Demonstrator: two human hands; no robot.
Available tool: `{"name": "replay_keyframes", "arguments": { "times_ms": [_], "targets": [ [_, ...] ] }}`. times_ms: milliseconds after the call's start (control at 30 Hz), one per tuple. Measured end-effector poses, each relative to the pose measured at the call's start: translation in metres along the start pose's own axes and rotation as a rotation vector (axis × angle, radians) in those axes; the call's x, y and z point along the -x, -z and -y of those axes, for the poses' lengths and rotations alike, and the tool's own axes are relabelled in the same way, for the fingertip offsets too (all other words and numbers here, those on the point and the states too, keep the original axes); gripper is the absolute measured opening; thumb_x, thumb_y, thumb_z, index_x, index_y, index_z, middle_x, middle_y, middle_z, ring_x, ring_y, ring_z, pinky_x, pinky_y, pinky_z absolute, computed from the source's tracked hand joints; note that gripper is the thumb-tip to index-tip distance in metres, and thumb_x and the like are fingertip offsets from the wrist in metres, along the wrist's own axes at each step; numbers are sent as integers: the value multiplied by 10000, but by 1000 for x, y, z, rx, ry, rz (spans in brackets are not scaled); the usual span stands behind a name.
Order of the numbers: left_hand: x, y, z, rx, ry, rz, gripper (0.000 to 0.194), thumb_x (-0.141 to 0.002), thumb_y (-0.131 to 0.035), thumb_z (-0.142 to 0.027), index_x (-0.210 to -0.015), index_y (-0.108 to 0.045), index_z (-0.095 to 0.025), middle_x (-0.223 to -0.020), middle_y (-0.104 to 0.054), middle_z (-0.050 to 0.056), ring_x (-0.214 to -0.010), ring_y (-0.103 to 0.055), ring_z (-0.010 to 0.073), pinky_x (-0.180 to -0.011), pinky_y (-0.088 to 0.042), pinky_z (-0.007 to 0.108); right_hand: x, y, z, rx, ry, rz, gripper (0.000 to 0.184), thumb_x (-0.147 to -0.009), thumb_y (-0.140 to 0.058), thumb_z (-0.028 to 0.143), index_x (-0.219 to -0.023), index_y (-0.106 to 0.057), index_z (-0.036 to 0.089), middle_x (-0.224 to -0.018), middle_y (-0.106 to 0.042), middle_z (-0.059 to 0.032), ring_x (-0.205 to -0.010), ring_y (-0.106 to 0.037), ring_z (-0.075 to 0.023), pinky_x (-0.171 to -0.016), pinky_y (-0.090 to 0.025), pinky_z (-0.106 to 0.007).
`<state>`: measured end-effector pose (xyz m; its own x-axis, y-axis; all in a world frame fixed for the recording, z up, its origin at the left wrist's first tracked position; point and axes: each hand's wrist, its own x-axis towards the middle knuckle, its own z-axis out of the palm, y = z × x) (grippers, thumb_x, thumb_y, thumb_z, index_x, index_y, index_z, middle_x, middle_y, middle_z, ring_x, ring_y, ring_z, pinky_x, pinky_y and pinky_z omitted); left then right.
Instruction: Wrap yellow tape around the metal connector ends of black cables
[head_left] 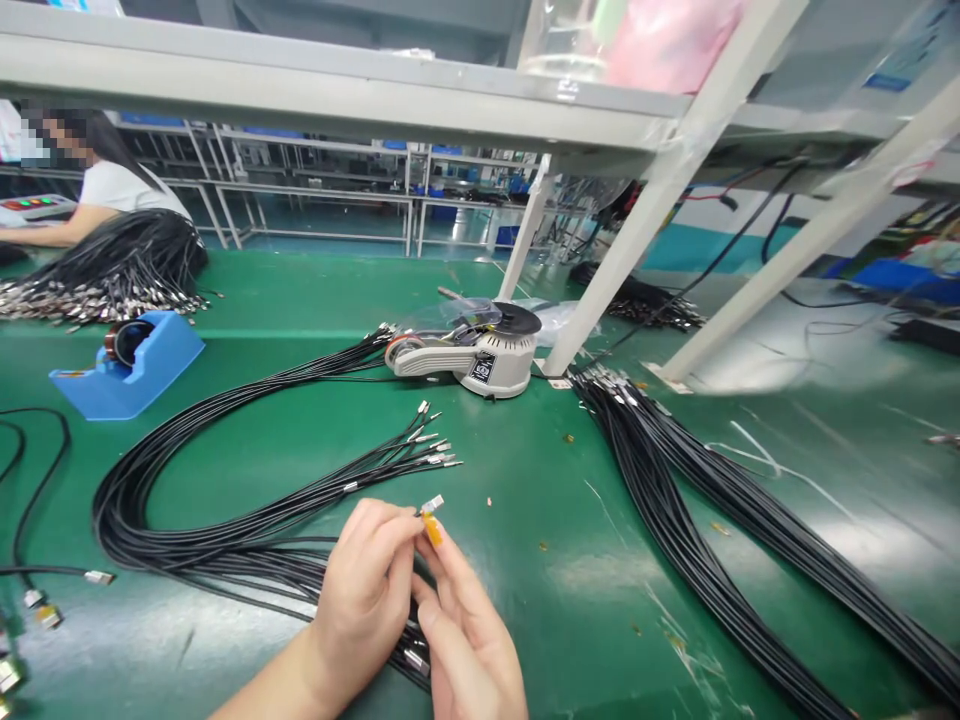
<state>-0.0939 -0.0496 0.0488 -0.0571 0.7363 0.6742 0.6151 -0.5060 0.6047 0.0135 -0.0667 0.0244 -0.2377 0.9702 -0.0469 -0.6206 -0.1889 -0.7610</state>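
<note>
And here's the small metal plug (433, 504) just beyond the left hand's (349, 590) fingertips, its long axis slanting up, out and to the right. Those fingers look pinched on the black cable right behind it. The amber tape (433, 530) sits on the right hand's (476, 635) index fingertip, just below the plug; whether the two touch, can't tell. Right fingers bent, their grip hidden. Both hands close in, over the green tabletop (555, 620).
</note>
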Motion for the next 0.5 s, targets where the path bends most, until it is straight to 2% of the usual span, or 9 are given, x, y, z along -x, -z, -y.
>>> {"name": "replay_keyframes", "arguments": {
  "times_ms": [167, 500],
  "targets": [
    [1, -1, 4, -18, -91, -28, 327, -824, -462, 56, -1033, -540, -184, -867, -569, 39, -788, -505, 136, -676, -459, 253, -2, -2, 0, -30, 8, -27, 361, -769, -653, 257, -1130, -657, 263, -1308, -562, -40, -1229, -480, -268, -1003, -435, -388],
    [1, 0, 3, -39, -72, -8, 308, -850, -451, 37, -1054, -548, -172, -879, -578, 43, -804, -499, 127, -688, -458, 242, -4, -3, 1, -70, -30, -52, 368, -749, -705, 275, -1115, -666, 282, -1254, -611, -28, -1227, -487, -248, -997, -453, -346]
  ]
}}
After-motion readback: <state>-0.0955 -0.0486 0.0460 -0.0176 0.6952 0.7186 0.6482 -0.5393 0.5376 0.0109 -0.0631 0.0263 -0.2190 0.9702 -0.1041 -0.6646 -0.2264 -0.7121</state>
